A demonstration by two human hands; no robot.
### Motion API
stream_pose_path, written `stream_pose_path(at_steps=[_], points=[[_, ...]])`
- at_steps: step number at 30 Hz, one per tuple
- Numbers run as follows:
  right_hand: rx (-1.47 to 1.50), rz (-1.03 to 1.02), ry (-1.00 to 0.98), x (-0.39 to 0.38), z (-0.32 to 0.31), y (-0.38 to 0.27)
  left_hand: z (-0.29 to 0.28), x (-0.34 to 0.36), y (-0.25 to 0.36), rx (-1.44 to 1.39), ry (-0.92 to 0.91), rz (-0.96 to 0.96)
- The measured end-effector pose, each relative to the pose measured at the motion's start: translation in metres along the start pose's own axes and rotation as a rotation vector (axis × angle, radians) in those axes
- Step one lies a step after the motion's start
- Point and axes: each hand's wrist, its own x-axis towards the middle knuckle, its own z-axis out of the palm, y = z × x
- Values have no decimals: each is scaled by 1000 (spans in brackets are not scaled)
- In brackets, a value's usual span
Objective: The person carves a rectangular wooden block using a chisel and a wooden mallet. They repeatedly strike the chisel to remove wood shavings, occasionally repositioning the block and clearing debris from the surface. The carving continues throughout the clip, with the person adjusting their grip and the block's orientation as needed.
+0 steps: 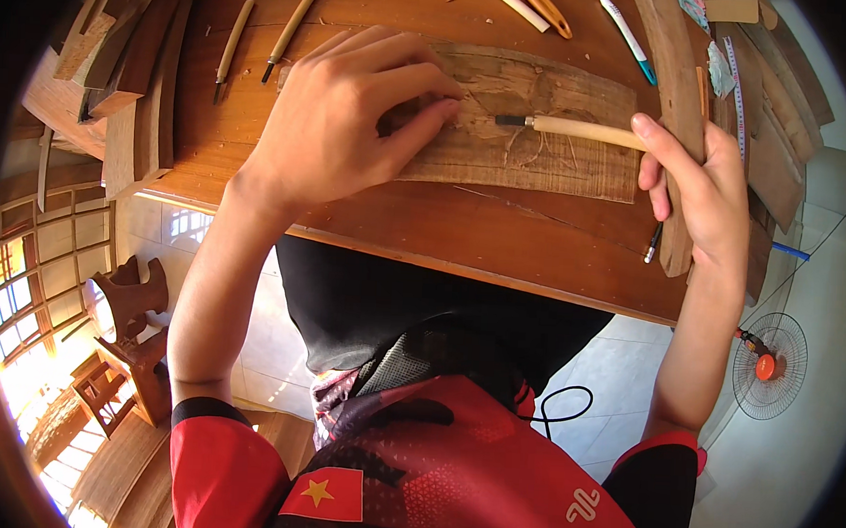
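A flat brown wooden board (587,172) with a carved, rough surface lies across the table in front of me. Over its left part is my left hand (340,114), thumb and fingertips drawn together in a pinch close to the wood; whatever is between them is hidden or too small to name. My right hand (705,177) grips the pale wooden handle of a carving chisel (585,130) at the board's right end. The chisel's dark metal tip points left toward my left fingertips, apart from them. Thin curled shavings (541,156) lie on the board below the chisel.
Two more carving chisels (234,41) (292,32) rest at the far left of the table (425,222). A long wooden bar (677,77) runs beneath my right hand, beside a pencil (652,244) and a white-and-teal pen-like tool (627,35). Wood pieces (151,111) are stacked left; a fan (766,366) stands right.
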Motion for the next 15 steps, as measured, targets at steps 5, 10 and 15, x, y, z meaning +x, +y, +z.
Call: stream_pose_path(at_steps=[5, 10, 15], points=[[-106, -29, -46, 9, -3, -5, 8, 11, -3, -123, -33, 11], [-222, -114, -53, 14, -7, -23, 10, 43, -17, -242, -125, 89], [-406, -210, -79, 17, -5, -57, -2, 50, -10, -392, -228, -16]])
